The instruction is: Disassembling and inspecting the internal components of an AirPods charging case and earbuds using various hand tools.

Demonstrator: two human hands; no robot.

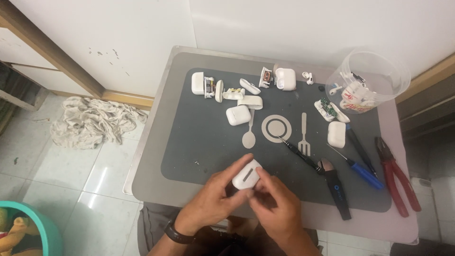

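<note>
Grey mat [199, 142] near edge: both hands pinch one white earbud case [247, 174], left hand [214, 199] from its left, right hand [272, 205] from below-right, long axis tilted up-right.

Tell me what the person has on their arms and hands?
Both hands are bare: no gloves, no sleeves showing. The left hand has a dark, chunky wristwatch strapped on its wrist. The right hand and its wrist wear nothing that shows. I can't make out any rings.
</note>
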